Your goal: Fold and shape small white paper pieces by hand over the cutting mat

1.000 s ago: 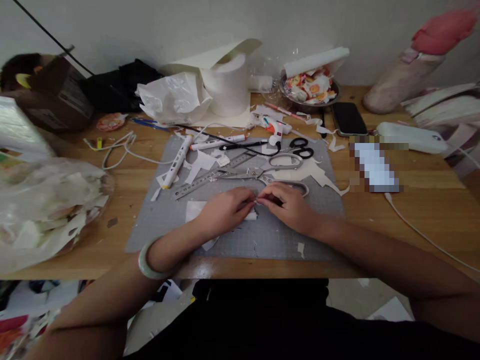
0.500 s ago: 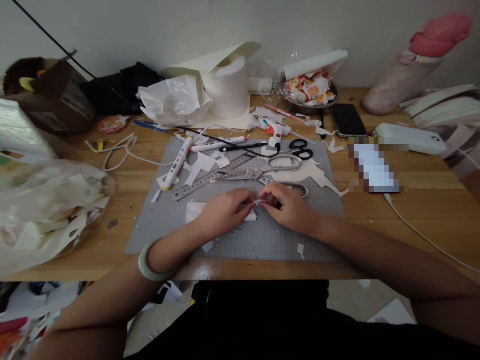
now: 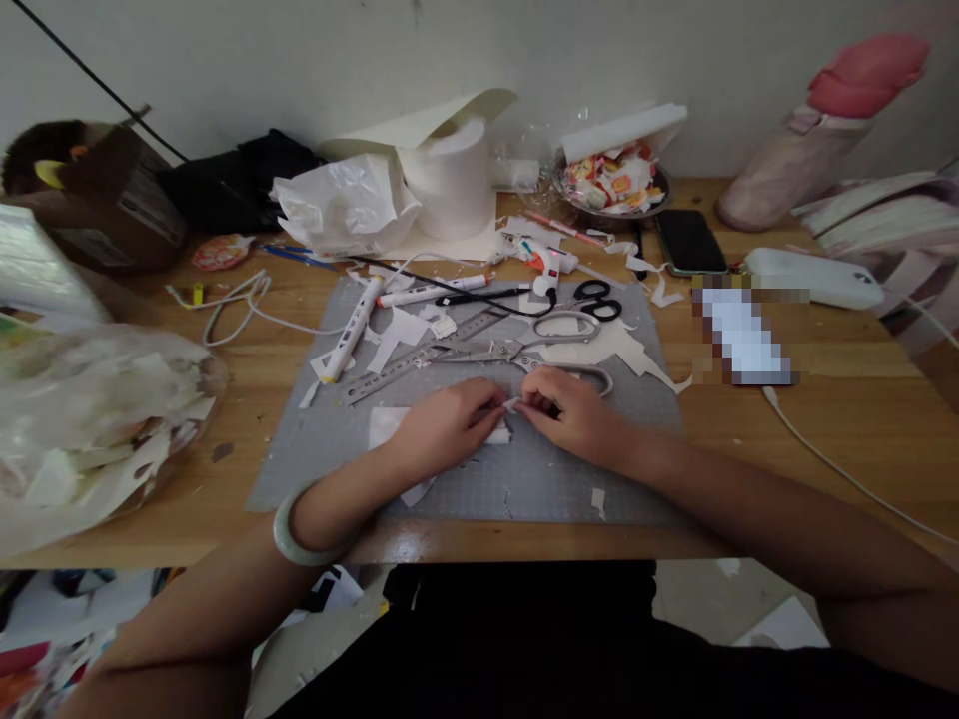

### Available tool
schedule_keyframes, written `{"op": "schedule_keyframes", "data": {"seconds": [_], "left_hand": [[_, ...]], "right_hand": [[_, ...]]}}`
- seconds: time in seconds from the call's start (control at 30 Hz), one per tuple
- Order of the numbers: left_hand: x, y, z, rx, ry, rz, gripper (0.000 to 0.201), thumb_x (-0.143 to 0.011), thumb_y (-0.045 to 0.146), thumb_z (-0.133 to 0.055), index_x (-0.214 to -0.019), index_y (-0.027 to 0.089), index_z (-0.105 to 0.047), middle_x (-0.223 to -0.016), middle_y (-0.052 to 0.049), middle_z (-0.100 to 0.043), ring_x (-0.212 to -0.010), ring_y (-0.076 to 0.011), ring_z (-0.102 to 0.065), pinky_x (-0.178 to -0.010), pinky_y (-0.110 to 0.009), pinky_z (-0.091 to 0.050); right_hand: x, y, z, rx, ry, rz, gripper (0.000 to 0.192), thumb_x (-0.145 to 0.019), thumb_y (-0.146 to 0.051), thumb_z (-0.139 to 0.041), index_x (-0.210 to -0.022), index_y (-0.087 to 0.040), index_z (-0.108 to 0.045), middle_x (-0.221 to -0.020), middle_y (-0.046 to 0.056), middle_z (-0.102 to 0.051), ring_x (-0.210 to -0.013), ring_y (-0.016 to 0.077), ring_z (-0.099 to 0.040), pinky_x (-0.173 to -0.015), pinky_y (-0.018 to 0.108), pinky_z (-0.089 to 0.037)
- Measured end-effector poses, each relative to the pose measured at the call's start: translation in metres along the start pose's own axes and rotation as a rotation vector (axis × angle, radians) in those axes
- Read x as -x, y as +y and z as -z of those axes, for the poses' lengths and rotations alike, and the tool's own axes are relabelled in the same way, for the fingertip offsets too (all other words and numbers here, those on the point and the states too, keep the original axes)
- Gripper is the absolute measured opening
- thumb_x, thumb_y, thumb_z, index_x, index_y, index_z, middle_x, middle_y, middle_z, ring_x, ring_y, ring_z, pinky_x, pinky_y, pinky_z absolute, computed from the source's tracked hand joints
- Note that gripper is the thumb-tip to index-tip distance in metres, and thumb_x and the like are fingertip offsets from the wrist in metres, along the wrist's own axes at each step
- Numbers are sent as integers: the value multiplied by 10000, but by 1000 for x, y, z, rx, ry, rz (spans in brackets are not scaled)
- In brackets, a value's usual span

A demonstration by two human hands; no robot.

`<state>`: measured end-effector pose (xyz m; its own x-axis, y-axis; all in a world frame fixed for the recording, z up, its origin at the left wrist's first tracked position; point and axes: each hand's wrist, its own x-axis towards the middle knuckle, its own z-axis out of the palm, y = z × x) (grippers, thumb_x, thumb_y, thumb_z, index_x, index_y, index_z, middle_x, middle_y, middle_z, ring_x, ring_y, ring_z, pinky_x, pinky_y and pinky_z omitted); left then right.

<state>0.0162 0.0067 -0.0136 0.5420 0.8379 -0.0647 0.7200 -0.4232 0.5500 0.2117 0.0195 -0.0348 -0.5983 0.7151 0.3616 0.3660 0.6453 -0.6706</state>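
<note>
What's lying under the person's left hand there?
White paper shows on either side of the left hand, on the gray mat. The hand covers the middle, so I can't tell whether it's one piece.

1. Left hand [image 3: 454, 424] and right hand [image 3: 569, 411] fingertip-pinching small white piece [image 3: 511, 404], over gray mat [image 3: 554, 489].
2. White paper [image 3: 385, 425] on mat, partly hidden by left hand.
3. Metal scissors [image 3: 503, 350] just beyond hands, blades across ruler [image 3: 379, 383].
4. Farther back: two markers [image 3: 354, 330], glue gun [image 3: 551, 272], black-handled scissors [image 3: 597, 302].
5. By wall: white roll [image 3: 454, 185], bottle [image 3: 798, 165].
</note>
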Motion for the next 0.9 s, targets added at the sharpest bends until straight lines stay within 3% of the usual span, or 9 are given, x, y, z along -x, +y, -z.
{"op": "schedule_keyframes", "data": {"seconds": [0.23, 0.5, 0.77, 0.9], "left_hand": [[1, -2, -2, 0, 6, -9, 137, -882, 244, -452, -883, 181, -575, -849, -31, -642, -779, -169, -598, -686, -285, -455], [1, -1, -1, 3, 12, -2, 133, -876, 237, -456, -878, 178, -575, -858, -34, -648, -779, -167, -600, -675, -280, -456], [0, 1, 0, -9, 14, 5, 135, -876, 243, -458, -872, 177, -575, -838, -31, -647, -747, -161, -599, -651, -275, -454], [0, 0, -1, -7, 14, 1, 132, -873, 236, -460, -874, 175, -578, -839, -32, -648, -750, -161, -600, -655, -275, -456]], "right_hand": [[0, 0, -1, 28, 16, 33, 26, -853, -150, -529, -850, -175, -525, -772, 4, -547, -655, 105, -489, -611, 230, -405], [0, 0, 1, 24, -7, 40, 79, -830, -96, -498, -822, -163, -539, -818, 29, -568, -720, 118, -520, -648, 244, -427], [1, -2, -3, -68, -7, -169, 95, -800, -160, -559, -849, -183, -480, -680, -32, -499, -586, 91, -485, -562, 217, -411], [1, -2, -4, -82, -3, -174, 167, -800, -159, -562, -950, -179, -491, -701, -26, -519, -598, 96, -497, -583, 227, -428]]}}
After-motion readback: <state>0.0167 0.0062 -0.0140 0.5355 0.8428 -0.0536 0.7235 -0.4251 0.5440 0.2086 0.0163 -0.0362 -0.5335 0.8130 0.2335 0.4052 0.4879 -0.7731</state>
